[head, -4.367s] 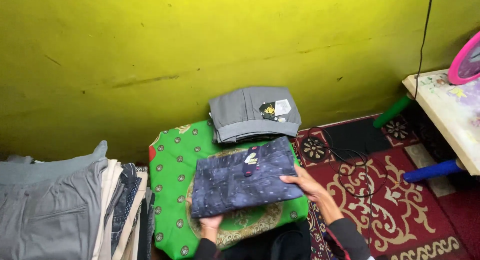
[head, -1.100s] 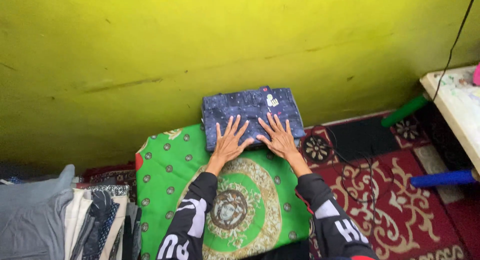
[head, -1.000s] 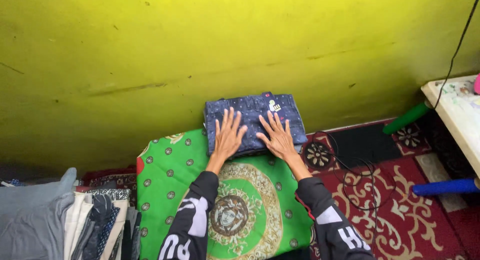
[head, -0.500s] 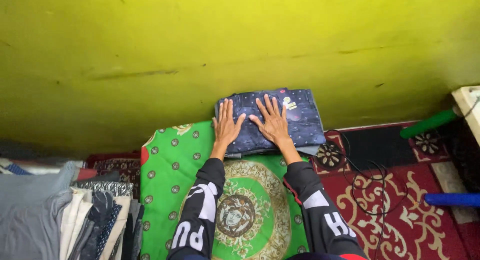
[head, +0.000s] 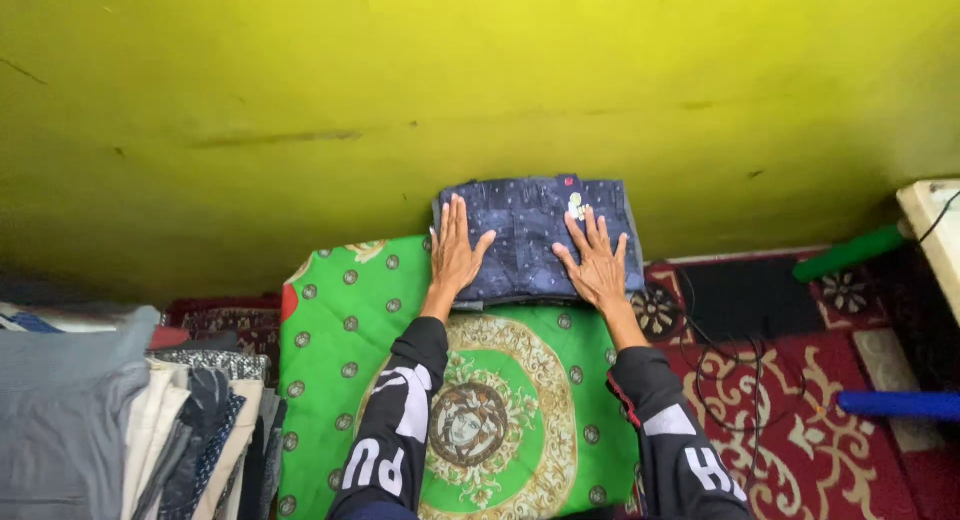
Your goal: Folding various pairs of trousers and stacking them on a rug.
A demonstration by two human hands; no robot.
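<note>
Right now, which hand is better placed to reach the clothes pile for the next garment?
Left, probably. The left hand lies flat on the folded navy garment, on the side nearer the clothes pile; the right hand lies towards the red carpet.

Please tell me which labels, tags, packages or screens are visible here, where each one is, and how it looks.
Tag: small, pale yellow and white, on the folded dark blue garment, just beyond the right hand.
Red dot: tiny, round, at the garment's far edge.
No packages or screens are visible.
</note>
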